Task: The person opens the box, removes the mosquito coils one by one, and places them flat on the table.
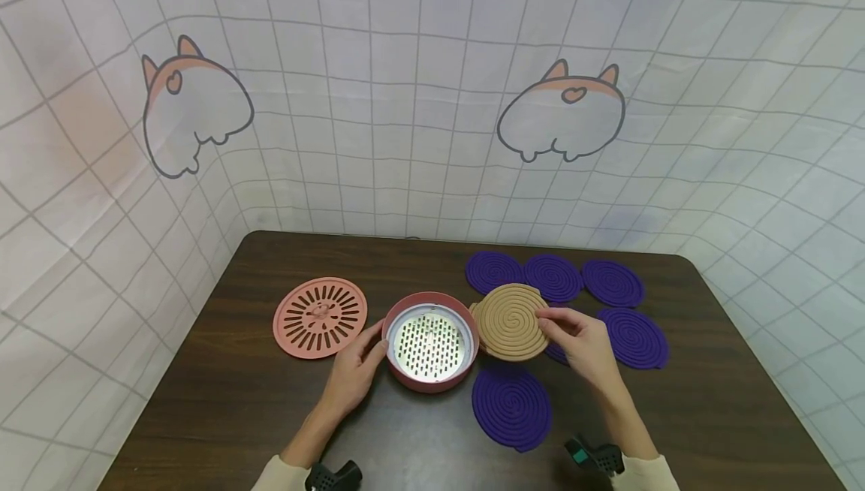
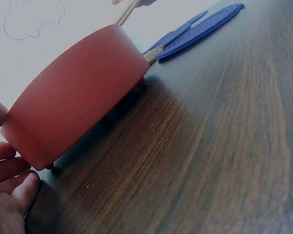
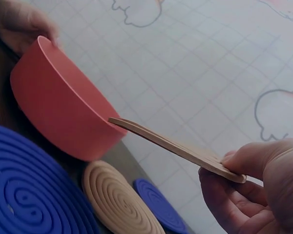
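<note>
My left hand (image 1: 353, 372) grips the near-left wall of a round pink mosquito coil holder (image 1: 432, 384), thumb at its rim. Inside lies a perforated metal plate (image 1: 429, 342). Small feet show beneath the holder in the left wrist view. My right hand (image 1: 583, 341) pinches the edge of a tan mosquito coil (image 1: 511, 322) between thumb and fingers. That coil is raised and tilted, its far edge right at the holder's rim in the right wrist view. Below it, another tan mosquito coil (image 3: 122, 200) lies on the table beside the holder.
Several purple mosquito coils (image 1: 511, 407) lie on the dark wooden table (image 1: 223, 401), most toward the back right. A pink slotted lid (image 1: 320, 312) lies left of the holder. A white grid-patterned curtain (image 1: 378, 138) hangs behind and around the table.
</note>
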Demonstrator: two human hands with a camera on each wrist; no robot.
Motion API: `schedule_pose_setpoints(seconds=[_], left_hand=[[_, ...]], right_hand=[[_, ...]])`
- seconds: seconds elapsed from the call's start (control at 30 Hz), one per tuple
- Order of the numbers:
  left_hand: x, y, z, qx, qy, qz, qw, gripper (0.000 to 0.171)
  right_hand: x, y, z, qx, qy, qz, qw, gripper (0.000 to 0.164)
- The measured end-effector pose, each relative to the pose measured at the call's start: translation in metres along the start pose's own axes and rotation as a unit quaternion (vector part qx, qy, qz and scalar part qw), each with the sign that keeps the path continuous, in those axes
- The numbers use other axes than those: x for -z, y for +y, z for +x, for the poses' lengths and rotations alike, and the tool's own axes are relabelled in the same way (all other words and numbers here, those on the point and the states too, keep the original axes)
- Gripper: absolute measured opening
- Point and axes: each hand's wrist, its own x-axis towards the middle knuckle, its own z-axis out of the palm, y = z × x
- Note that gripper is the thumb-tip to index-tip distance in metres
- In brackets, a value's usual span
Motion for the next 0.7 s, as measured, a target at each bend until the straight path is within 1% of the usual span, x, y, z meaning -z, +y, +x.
schedule_pose_setpoints(seconds=[0.23,0.5,0.7], left_hand=[[0.000,-0.001,0.000,0.009,-0.003,-0.005,0.9999,0.048],[0.001,0.000,0.000,0.006,-0.003,-0.005,1.0000,0.047],[0.000,0.000,0.001,0.007,-0.003,0.000,1.0000,0.048]], right_hand=[[0.015,0.001,-0.013,-0.011,0.031,-0.013,0.999,0.025],[0.028,0.008,-0.026,-0.032,0.064,-0.027,0.997,0.025],[0.037,0.015,-0.038,-0.041,0.081,-0.020,0.996,0.029]])
